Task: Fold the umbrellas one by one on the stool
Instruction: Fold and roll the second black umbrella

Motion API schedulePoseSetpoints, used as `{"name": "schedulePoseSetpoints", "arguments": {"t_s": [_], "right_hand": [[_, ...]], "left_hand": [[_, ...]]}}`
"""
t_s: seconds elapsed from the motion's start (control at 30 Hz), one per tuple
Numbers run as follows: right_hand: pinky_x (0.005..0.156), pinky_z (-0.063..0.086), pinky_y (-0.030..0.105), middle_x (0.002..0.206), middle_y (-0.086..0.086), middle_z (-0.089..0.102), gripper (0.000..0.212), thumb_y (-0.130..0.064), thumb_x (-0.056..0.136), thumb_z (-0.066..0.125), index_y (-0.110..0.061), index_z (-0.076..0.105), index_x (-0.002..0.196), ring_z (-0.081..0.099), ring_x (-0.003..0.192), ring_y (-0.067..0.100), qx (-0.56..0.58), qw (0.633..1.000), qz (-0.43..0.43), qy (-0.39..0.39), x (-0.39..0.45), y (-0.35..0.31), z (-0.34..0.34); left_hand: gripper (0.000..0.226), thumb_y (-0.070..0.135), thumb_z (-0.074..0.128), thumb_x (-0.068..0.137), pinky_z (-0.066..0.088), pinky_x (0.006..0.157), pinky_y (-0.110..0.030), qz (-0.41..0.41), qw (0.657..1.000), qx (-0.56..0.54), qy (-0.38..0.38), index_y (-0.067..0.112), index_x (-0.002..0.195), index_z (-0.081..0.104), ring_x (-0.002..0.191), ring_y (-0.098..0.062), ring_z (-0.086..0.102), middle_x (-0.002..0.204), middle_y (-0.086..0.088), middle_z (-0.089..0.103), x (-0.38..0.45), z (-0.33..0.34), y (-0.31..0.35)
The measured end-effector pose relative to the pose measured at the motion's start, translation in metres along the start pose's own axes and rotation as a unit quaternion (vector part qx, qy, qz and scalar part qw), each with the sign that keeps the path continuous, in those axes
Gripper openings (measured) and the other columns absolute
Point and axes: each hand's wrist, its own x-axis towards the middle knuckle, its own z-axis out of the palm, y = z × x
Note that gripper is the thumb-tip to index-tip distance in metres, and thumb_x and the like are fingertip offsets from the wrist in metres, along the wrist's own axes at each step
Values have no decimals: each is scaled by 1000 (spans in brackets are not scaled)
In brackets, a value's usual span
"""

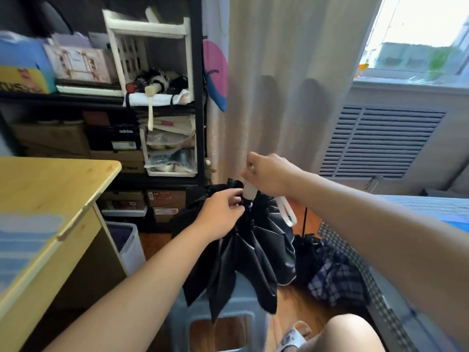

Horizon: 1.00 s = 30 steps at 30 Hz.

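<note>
You've got the black collapsed umbrella with glossy fabric panels [243, 252] held handle-up over the pale blue plastic stool [243, 323], its canopy hanging loose in long shiny pleats that droop down to the stool's top. Your right hand [269, 174] has its grip wrapped round the short white handle [250, 190] at the top, fingers curled tight on it. Your left hand [220, 212] pinches the gathered fabric just under that handle, thumb and fingertips closed on the dark cloth where the ribs meet. A white wrist strap [288, 210] dangles from the handle on the right side, hanging free against the canopy. The panels are uneven, some flaring left, some falling straight down. On the wooden floor [299, 301] to the right of the stool lies a navy-and-white plaid umbrella [337, 278], crumpled, with another black umbrella [305, 246] just beside it. The light wooden surface [50, 194] sits off to your left.
</note>
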Motion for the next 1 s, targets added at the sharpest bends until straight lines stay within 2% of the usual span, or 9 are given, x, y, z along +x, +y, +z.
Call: {"name": "schedulePoseSetpoints", "arguments": {"t_s": [0.1, 0.17, 0.3, 0.4, 0.47, 0.63, 0.8, 0.87, 1.0], "right_hand": [[67, 48, 37, 92, 8, 56, 27, -45, 105, 46, -18, 49, 111, 60, 79, 30, 86, 992, 73, 52, 4, 8, -12], [65, 56, 39, 93, 9, 61, 24, -40, 104, 50, -17, 53, 111, 66, 75, 29, 179, 976, 93, 83, 5, 16, -25], [61, 56, 39, 90, 15, 66, 21, -32, 103, 56, -12, 55, 110, 63, 56, 23, 389, 907, 90, 133, 11, 36, -53], [56, 58, 38, 94, 20, 61, 20, -25, 106, 56, -9, 50, 117, 62, 55, 25, 533, 833, 79, 127, 11, 46, -60], [56, 61, 38, 98, 21, 61, 18, -22, 108, 53, -8, 50, 119, 63, 58, 26, 589, 796, 82, 112, 10, 51, -50], [71, 64, 37, 106, 22, 62, 11, -14, 108, 50, -8, 56, 115, 68, 72, 25, 696, 708, 119, 8, 7, 79, 43], [75, 64, 34, 110, 19, 65, 17, -12, 108, 44, -12, 60, 116, 70, 85, 28, 721, 643, 248, -71, -19, 129, 196], [73, 60, 33, 105, 15, 64, 16, -13, 108, 45, -13, 60, 115, 69, 79, 22, 699, 651, 283, -85, -22, 142, 237], [77, 52, 35, 107, 13, 63, 12, -17, 106, 54, -15, 61, 115, 63, 81, 23, 648, 696, 308, -42, -2, 148, 247]], "left_hand": [[29, 15, 62, 100, 46, 85, -3, 61, 989, -34, 134, 24, 127, 68, 101, 8, 63, 112, 14, 71, -22, -35, 8], [27, 17, 62, 100, 48, 97, -16, 65, 978, -18, 197, 22, 125, 68, 109, 0, 63, 117, 11, 70, -31, -64, 4], [49, 45, 66, 96, 42, 112, -44, -90, 975, 8, 205, 30, 141, 54, 131, -23, 52, 144, -2, 53, -43, -110, -13], [29, 54, 60, 98, 53, 101, -50, -134, 963, -146, 180, 33, 119, 64, 114, -22, 66, 130, 0, 68, -54, -126, -6], [26, 49, 57, 102, 59, 79, -41, -147, 948, -232, 161, 26, 107, 70, 96, -21, 74, 106, 1, 78, -55, -132, 2], [16, 16, 70, 96, 58, 74, -36, -185, 934, -250, 174, 8, 110, 71, 89, -27, 75, 107, -15, 77, -51, -118, -33], [33, 2, 75, 89, 52, 71, -26, -272, 940, -169, 116, 14, 117, 63, 90, -18, 70, 102, -7, 73, -69, -59, -125], [36, 0, 75, 88, 51, 72, -26, -308, 935, -161, 65, 12, 120, 64, 91, -18, 71, 98, -6, 75, -77, -31, -161], [35, 0, 75, 87, 59, 92, -50, -342, 927, -155, -19, 16, 117, 69, 98, -28, 75, 99, -3, 79, -66, -14, -178]]}}
